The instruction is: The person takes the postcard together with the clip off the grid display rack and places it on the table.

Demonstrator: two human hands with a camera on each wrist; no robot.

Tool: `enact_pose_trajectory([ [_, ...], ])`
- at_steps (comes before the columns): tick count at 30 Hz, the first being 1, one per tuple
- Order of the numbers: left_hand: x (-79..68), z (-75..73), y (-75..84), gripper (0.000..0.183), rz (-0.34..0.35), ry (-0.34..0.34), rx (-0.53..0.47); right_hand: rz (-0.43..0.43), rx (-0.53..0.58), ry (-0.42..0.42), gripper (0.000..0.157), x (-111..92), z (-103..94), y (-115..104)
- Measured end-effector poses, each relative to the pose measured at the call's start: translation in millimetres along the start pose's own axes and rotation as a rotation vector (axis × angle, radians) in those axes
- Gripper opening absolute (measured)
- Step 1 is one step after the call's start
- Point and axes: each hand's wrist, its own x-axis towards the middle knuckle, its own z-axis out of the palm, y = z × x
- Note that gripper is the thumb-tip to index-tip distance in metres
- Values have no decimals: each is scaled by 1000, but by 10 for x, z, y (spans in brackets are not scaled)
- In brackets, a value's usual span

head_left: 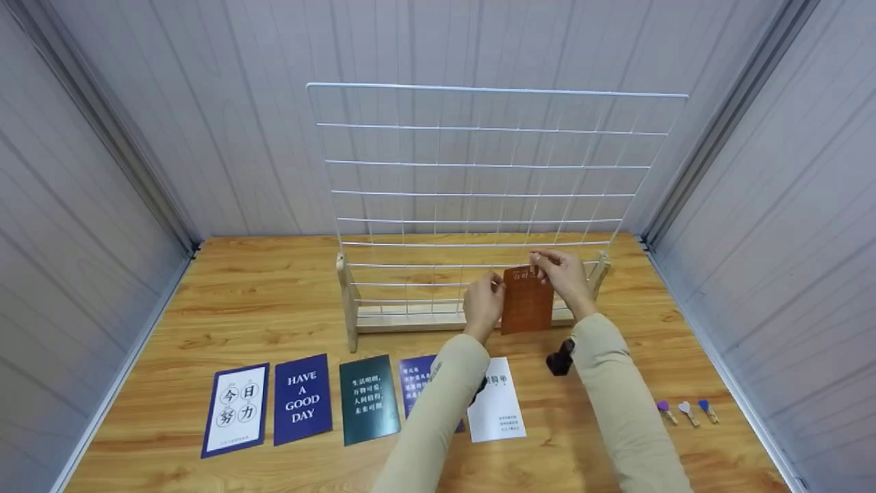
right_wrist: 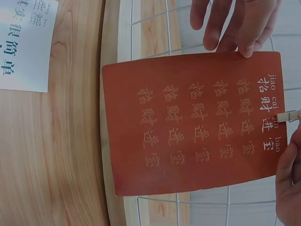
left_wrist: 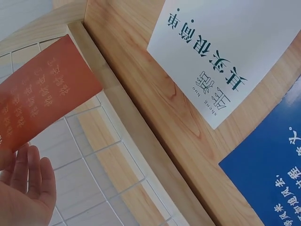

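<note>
A red-orange card [head_left: 527, 311] with embossed characters is held up in front of the lower part of a white wire grid rack [head_left: 479, 166]. My left hand [head_left: 484, 305] pinches the card's left edge, thumb on its front in the right wrist view. At the card's top edge, my right hand [head_left: 567, 277] grips a small wooden clothespin [right_wrist: 288, 116], whose tip lies over the printed heading. Whether the clothespin also bites a grid wire cannot be made out. In the left wrist view the card hangs close to the rack's wooden base [left_wrist: 122, 122].
On the table lie a white-and-blue card [head_left: 235, 409], a blue card [head_left: 302, 399], a green card [head_left: 369, 399], a partly covered purple-blue card [head_left: 416, 376] and a white card [head_left: 498, 411]. Purple, white and blue heart clothespins [head_left: 686, 412] lie at right. Panel walls surround the table.
</note>
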Motion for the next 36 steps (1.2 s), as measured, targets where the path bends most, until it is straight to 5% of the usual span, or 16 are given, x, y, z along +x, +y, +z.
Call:
enact_pose_trajectory([
  [10, -35, -4, -42, 5, -5, -2, -142, 25, 123, 54, 27, 28, 18, 86],
  [15, -41, 0, -50, 5, -12, 8, -198, -8, 200, 75, 29, 300, -2, 532],
  [20, -40, 7, -43, 5, -19, 19, -238, 36, 178, 64, 31, 141, -15, 196],
  [22, -45, 15, -45, 5, -20, 15, -250, 56, 161, 54, 30, -39, 4, -126],
  [27, -70, 37, -63, 5, -16, -3, -276, 84, 148, 63, 32, -86, 8, -226],
  [31, -95, 33, -84, 5, -23, -7, -322, 32, 203, 2, 31, -8, -28, -31],
  [32, -103, 31, -91, 5, -26, -6, -333, 14, 242, -26, 30, 176, -43, 267],
  [36, -143, 19, -119, 4, -22, 11, -347, -16, 306, -94, 20, 499, -122, 832],
])
